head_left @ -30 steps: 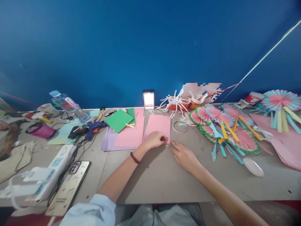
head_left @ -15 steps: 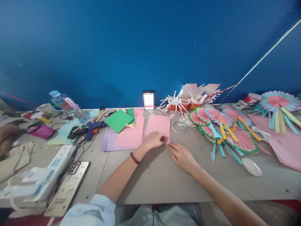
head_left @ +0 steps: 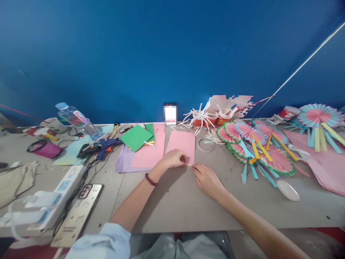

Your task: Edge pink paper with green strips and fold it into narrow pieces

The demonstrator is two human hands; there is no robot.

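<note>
Left hand (head_left: 172,159) sits at center of frame on the near edge of the pink sheet (head_left: 181,145), fingers curled & pressed down on the paper's lower right corner. Right hand (head_left: 206,178) lies just beside it, center-right, fingers held together w/ tips touching that same corner area; a thin pale strip (head_left: 190,165) shows between the two hands, too small to tell more. Sheet lies flat on the desk (head_left: 178,205), next to a bigger pink sheet (head_left: 151,153) to its left. Judgement: for a clean crease, keep left hand anchoring, line edges up first, then press w/ right fingertips along the fold, slow & even.
</note>
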